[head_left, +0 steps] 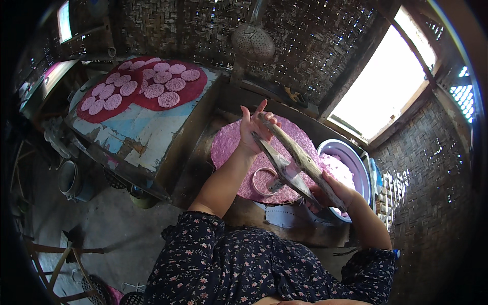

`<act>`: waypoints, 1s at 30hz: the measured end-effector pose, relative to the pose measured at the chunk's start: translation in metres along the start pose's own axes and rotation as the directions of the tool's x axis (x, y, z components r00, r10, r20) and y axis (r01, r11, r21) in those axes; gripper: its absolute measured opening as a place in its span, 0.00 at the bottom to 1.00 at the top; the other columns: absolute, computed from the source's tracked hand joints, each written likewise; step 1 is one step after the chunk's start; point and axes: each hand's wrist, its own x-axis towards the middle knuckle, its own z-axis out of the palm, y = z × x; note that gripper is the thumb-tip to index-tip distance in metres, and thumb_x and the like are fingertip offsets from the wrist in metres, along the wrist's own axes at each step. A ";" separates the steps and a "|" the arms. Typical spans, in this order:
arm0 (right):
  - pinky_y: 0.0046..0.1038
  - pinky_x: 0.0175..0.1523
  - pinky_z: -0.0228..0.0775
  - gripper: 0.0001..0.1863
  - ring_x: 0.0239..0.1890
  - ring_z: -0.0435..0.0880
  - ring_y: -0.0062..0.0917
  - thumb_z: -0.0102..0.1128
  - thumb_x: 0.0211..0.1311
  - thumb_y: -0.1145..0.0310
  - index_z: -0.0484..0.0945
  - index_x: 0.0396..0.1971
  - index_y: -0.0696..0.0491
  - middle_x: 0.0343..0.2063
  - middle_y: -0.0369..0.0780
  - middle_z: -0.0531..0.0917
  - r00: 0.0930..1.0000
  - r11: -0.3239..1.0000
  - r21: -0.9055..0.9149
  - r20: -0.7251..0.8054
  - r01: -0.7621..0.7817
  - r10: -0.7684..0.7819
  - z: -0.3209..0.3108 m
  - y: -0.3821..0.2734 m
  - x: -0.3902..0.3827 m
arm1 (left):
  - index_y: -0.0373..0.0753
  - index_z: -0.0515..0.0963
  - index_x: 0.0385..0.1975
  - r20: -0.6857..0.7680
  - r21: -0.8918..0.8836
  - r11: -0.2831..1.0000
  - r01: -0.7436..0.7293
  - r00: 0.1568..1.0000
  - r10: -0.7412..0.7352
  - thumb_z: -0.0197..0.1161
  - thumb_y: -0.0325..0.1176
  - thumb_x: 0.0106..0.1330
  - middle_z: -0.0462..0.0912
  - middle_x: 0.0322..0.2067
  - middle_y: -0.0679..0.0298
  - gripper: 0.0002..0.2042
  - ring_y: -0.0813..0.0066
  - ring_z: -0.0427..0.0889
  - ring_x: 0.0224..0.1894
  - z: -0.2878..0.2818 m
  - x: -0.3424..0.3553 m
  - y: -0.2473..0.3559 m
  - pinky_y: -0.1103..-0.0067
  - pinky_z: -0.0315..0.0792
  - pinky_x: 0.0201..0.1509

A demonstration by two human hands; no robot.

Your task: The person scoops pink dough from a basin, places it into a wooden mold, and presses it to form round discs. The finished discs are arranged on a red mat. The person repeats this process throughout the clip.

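Note:
Both my hands are at a wooden press made of two long bars (pixel 303 160), held slantwise with a short grey cylinder (pixel 275 183) under the lower bar. My left hand (pixel 255 128) supports the far ends, thumb and forefinger stretched out, the other fingers bent at the upper bar. Around the near ends, my right hand (pixel 335 192) is closed, partly hidden by the wood. Beneath lies a round, rough-textured pink surface (pixel 228 145). A pinkish ring (pixel 254 179) sits on it beside the cylinder. To the right, a bluish basin (pixel 364 175) contains a pale pink mass (pixel 339 168).
At the left, a worn blue-white table (pixel 129 145) bears round red mats (pixel 199 90) with several pink lacy discs (pixel 169 99). A bucket (pixel 71 179) and wooden legs (pixel 63 251) stand on the floor. A perforated ladle (pixel 252 43) hangs on the woven wall; scissors (pixel 295 95) lie beneath.

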 end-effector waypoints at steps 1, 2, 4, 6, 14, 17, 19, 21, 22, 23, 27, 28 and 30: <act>0.33 0.47 0.71 0.42 0.39 0.80 0.37 0.35 0.61 0.33 0.69 0.50 0.62 0.38 0.51 0.80 1.000 0.999 -0.039 0.029 0.001 0.000 -0.004 -0.002 0.002 | 0.47 0.67 0.55 -0.004 0.007 1.000 -0.015 1.000 0.015 0.37 0.67 0.62 0.76 0.28 0.63 0.33 0.65 0.78 0.36 -0.004 -0.003 0.000 0.63 0.70 0.52; 0.34 0.46 0.72 0.42 0.38 0.80 0.37 0.35 0.61 0.33 0.68 0.50 0.62 0.38 0.51 0.80 1.000 0.998 -0.059 -0.008 -0.011 0.010 -0.006 -0.002 0.004 | 0.47 0.67 0.55 -0.009 0.014 0.999 -0.030 1.000 0.030 0.38 0.67 0.62 0.76 0.28 0.64 0.33 0.66 0.77 0.36 -0.007 -0.006 0.001 0.63 0.71 0.51; 0.34 0.45 0.72 0.41 0.37 0.81 0.37 0.34 0.62 0.34 0.68 0.51 0.61 0.37 0.51 0.80 0.997 0.995 -0.085 -0.066 -0.054 0.048 -0.007 -0.002 0.007 | 0.47 0.68 0.53 -0.033 0.021 0.998 -0.056 0.998 0.057 0.38 0.66 0.62 0.76 0.27 0.65 0.32 0.67 0.77 0.35 -0.010 -0.014 0.002 0.64 0.71 0.50; 0.36 0.47 0.73 0.44 0.39 0.81 0.39 0.35 0.59 0.31 0.68 0.51 0.61 0.39 0.52 0.79 0.998 0.986 -0.163 -0.048 -0.043 0.036 -0.005 -0.002 0.009 | 0.47 0.69 0.52 -0.064 0.019 0.997 -0.080 0.995 0.081 0.39 0.66 0.62 0.75 0.26 0.66 0.32 0.68 0.77 0.34 -0.010 -0.021 0.003 0.64 0.71 0.49; 0.32 0.42 0.74 0.40 0.33 0.82 0.34 0.33 0.61 0.33 0.69 0.47 0.60 0.32 0.48 0.80 0.998 0.922 -0.387 -0.043 0.025 -0.046 0.002 -0.022 0.035 | 0.47 0.71 0.47 -0.113 0.180 0.970 -0.162 0.976 0.184 0.38 0.66 0.62 0.75 0.22 0.69 0.30 0.71 0.77 0.30 0.004 -0.023 0.037 0.67 0.73 0.44; 0.29 0.38 0.72 0.38 0.30 0.81 0.30 0.33 0.64 0.35 0.73 0.43 0.60 0.28 0.44 0.80 0.997 0.933 -0.360 -0.054 0.024 -0.046 0.001 -0.030 0.049 | 0.47 0.72 0.46 -0.078 0.180 0.970 -0.164 0.981 0.180 0.39 0.66 0.62 0.76 0.21 0.69 0.30 0.71 0.77 0.29 0.002 -0.015 0.049 0.68 0.72 0.44; 0.28 0.39 0.72 0.35 0.30 0.80 0.25 0.32 0.67 0.40 0.75 0.43 0.58 0.29 0.42 0.81 0.996 0.914 -0.406 -0.078 0.006 -0.041 -0.002 -0.036 0.053 | 0.46 0.72 0.46 -0.054 0.167 0.973 -0.159 0.984 0.170 0.40 0.65 0.62 0.76 0.21 0.70 0.29 0.72 0.78 0.28 -0.003 -0.009 0.052 0.69 0.72 0.43; 0.26 0.38 0.72 0.32 0.29 0.79 0.23 0.33 0.69 0.43 0.76 0.43 0.58 0.28 0.40 0.81 0.989 0.893 -0.449 -0.140 -0.014 -0.054 -0.003 -0.041 0.053 | 0.46 0.72 0.46 -0.038 0.171 0.973 -0.157 0.985 0.165 0.41 0.65 0.63 0.76 0.21 0.71 0.29 0.74 0.77 0.28 -0.009 -0.004 0.050 0.71 0.72 0.43; 0.26 0.36 0.72 0.32 0.27 0.79 0.23 0.34 0.69 0.43 0.75 0.44 0.58 0.27 0.40 0.80 0.978 0.883 -0.469 -0.193 -0.022 -0.078 -0.004 -0.042 0.050 | 0.45 0.72 0.47 -0.034 0.181 0.971 -0.158 0.985 0.167 0.42 0.64 0.63 0.75 0.21 0.73 0.29 0.76 0.77 0.28 -0.013 -0.002 0.047 0.72 0.71 0.43; 0.25 0.34 0.72 0.31 0.26 0.79 0.22 0.34 0.69 0.44 0.75 0.44 0.59 0.26 0.40 0.80 0.962 0.866 -0.498 -0.256 -0.049 -0.092 -0.005 -0.043 0.046 | 0.45 0.71 0.47 -0.022 0.187 0.970 -0.156 0.986 0.163 0.42 0.63 0.64 0.75 0.21 0.74 0.28 0.78 0.77 0.28 -0.017 0.000 0.044 0.74 0.71 0.43; 0.24 0.29 0.71 0.29 0.23 0.78 0.23 0.36 0.69 0.45 0.75 0.38 0.58 0.24 0.39 0.79 0.969 0.889 -0.457 -0.229 -0.029 -0.087 -0.005 -0.043 0.029 | 0.46 0.72 0.42 -0.168 0.098 0.989 -0.107 0.978 0.122 0.44 0.63 0.63 0.72 0.19 0.73 0.26 0.75 0.75 0.26 -0.026 0.001 0.026 0.71 0.69 0.42; 0.24 0.28 0.71 0.29 0.23 0.78 0.22 0.36 0.69 0.45 0.75 0.39 0.58 0.24 0.40 0.79 0.974 0.891 -0.453 -0.214 -0.032 -0.075 -0.005 -0.042 0.025 | 0.46 0.71 0.40 -0.209 0.115 0.989 -0.098 0.970 0.120 0.44 0.62 0.64 0.70 0.18 0.74 0.25 0.76 0.74 0.25 -0.027 -0.001 0.021 0.72 0.69 0.42; 0.23 0.27 0.71 0.28 0.23 0.78 0.22 0.37 0.69 0.46 0.74 0.40 0.58 0.24 0.40 0.79 0.976 0.908 -0.418 -0.211 -0.038 -0.057 -0.002 -0.037 0.018 | 0.46 0.71 0.39 -0.245 0.114 0.991 -0.072 0.965 0.098 0.43 0.62 0.64 0.71 0.18 0.73 0.24 0.76 0.74 0.25 -0.026 -0.006 0.014 0.72 0.69 0.41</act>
